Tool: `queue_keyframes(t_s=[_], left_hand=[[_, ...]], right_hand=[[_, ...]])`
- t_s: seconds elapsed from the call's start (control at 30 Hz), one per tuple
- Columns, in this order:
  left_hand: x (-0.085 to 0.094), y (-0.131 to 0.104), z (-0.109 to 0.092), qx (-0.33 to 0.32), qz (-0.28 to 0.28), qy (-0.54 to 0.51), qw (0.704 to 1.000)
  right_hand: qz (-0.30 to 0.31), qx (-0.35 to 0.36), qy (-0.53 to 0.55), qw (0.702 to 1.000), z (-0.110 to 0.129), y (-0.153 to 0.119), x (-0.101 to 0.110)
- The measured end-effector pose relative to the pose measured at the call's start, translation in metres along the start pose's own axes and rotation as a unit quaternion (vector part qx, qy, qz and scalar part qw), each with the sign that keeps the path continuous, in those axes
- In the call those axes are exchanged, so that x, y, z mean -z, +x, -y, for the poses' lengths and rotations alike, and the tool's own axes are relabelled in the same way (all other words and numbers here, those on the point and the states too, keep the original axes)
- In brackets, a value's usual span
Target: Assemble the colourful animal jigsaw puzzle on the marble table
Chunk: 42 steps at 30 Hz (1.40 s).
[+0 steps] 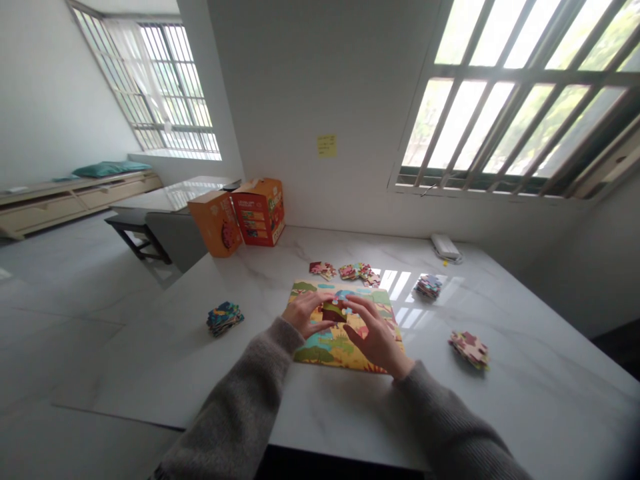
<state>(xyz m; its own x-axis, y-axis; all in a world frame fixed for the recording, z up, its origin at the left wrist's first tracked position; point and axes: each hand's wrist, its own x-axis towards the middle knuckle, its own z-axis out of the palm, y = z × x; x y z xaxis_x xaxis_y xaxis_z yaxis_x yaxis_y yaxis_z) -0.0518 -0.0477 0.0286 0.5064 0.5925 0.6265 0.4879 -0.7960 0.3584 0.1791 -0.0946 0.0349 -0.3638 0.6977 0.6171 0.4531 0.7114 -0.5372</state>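
A colourful illustrated puzzle board lies flat on the white marbled table, under both hands. Over its middle, my left hand has its thumb and fingers closed on the left side of a dark red and green puzzle piece. My right hand is at the right of that piece, thumb and fingers curved apart, with fingertips near its upper right edge; whether they touch it is too small to tell. Just behind the board lie loose pink and red pieces and a multicoloured cluster.
Stacks of puzzle pieces lie at left, right and front right on the table. Two orange boxes stand at the back left. A white device with a cord sits at the back right.
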Motion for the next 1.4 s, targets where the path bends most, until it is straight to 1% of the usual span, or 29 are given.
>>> queue_keyframes(t_s=[0.1,0.23,0.33,0.37,0.43,0.5,0.53,0.6,0.7,0.8,0.87,1.17,1.4], left_hand=[[-0.001,-0.004,0.000,0.007,0.007,-0.006,1.000],[-0.004,-0.006,0.000,0.010,0.010,-0.016,1.000],[0.000,-0.006,0.002,0.022,0.010,-0.016,1.000],[0.004,-0.007,0.003,0.037,0.002,-0.019,0.999],[0.014,-0.007,0.005,0.087,-0.032,-0.030,0.995],[0.023,-0.007,0.008,0.139,-0.064,-0.036,0.988],[0.026,-0.008,0.010,0.158,-0.068,-0.031,0.985],[0.029,-0.009,0.016,0.181,-0.050,-0.011,0.982],[0.025,-0.014,0.024,0.199,0.017,-0.005,0.980],[0.019,-0.019,0.030,0.226,0.085,-0.018,0.970],[0.018,-0.021,0.032,0.240,0.111,-0.015,0.964],[0.020,-0.019,0.027,0.250,0.135,-0.004,0.959],[0.016,-0.023,0.031,0.248,0.125,-0.017,0.961]], right_hand=[[0.032,0.040,-0.039,0.998,0.000,0.001,0.003],[0.042,0.056,-0.053,0.996,0.000,0.001,0.002],[0.037,0.060,-0.067,0.995,-0.001,0.001,0.003],[0.032,0.057,-0.069,0.995,-0.001,0.002,0.004],[0.029,0.051,-0.068,0.996,-0.002,0.002,0.007],[0.047,0.045,-0.060,0.996,-0.003,0.000,0.009],[0.063,0.045,-0.055,0.996,-0.003,-0.002,0.009],[0.100,0.045,-0.046,0.993,0.000,-0.006,0.008],[0.147,0.036,-0.043,0.988,0.006,-0.015,0.003],[0.174,0.030,-0.047,0.983,0.014,-0.021,-0.001],[0.179,0.030,-0.046,0.982,0.017,-0.023,-0.003],[0.216,0.015,-0.046,0.975,0.015,-0.024,-0.008],[0.223,0.010,-0.059,0.973,0.017,-0.024,-0.008]])
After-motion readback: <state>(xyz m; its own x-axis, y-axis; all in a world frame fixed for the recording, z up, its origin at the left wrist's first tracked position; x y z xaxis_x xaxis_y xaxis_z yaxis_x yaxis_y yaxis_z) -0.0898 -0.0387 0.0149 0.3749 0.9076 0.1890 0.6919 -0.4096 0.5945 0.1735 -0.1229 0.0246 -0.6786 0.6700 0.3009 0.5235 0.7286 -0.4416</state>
